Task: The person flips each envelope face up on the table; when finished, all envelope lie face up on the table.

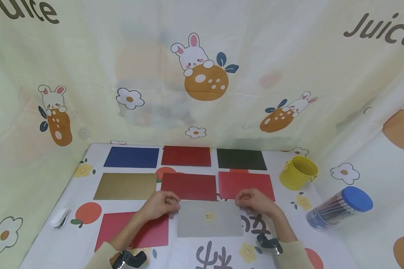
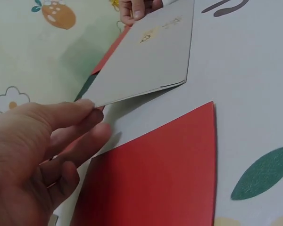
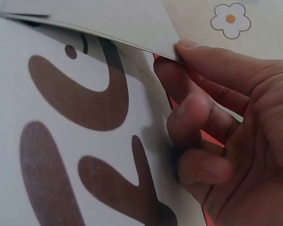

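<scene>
A grey envelope (image 1: 210, 220) with a small gold mark lies on the patterned tablecloth in front of me. My left hand (image 1: 173, 204) pinches its far left corner and my right hand (image 1: 239, 201) pinches its far right corner. In the left wrist view the grey envelope (image 2: 151, 61) has its far edge raised off the cloth, with my left fingertips (image 2: 87, 107) at the corner. In the right wrist view my right fingertips (image 3: 179, 49) grip the edge of the grey envelope (image 3: 108, 19) above the cloth. A red envelope (image 1: 134, 229) lies under my left forearm.
Further envelopes lie in rows beyond: blue (image 1: 132, 157), gold (image 1: 126, 186), black (image 1: 241, 159) and several red (image 1: 188, 186). A yellow bucket (image 1: 299, 172) and a blue-lidded pen tube (image 1: 340, 207) are at the right, a small white object (image 1: 60, 218) at the left. Cloth walls surround the table.
</scene>
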`<state>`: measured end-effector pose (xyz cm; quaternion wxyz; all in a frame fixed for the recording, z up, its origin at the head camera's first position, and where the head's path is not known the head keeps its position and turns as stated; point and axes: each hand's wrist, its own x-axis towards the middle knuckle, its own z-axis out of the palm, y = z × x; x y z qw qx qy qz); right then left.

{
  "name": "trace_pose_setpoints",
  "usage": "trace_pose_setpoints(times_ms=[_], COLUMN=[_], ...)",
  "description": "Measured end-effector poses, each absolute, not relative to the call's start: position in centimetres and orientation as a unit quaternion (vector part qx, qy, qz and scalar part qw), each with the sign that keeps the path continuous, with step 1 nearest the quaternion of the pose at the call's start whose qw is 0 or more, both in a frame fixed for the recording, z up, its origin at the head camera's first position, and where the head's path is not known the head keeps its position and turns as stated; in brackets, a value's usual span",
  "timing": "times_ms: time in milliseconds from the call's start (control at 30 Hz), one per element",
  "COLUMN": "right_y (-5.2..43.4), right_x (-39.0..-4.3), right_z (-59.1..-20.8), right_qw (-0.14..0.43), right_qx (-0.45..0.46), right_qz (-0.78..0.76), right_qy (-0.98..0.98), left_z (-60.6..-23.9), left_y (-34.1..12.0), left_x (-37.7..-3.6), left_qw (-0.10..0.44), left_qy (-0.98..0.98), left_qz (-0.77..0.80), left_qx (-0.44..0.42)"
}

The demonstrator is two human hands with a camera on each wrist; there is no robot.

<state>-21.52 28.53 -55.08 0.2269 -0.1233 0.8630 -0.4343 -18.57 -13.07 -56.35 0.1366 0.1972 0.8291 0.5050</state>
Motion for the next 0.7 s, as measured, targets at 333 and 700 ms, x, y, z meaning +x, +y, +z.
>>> trace_pose_setpoints(times_ms=[333,700], right_y=[29.03,29.25], right_x=[-21.22,-21.04], right_z=[-54.82,-54.76], right_qw=[0.246,0.245], right_qx=[-0.125,-0.130], right_qz=[-0.421,-0.406], right_qy=[0.864,0.871], left_z=[-56.70,-56.30], left_y=[-12.52,-12.29], left_x=[-18.41,-18.36], left_qw=[0.129,0.125], left_qy=[0.861,0.870], left_qz=[0.458,0.444], left_qx=[0.178,0.173])
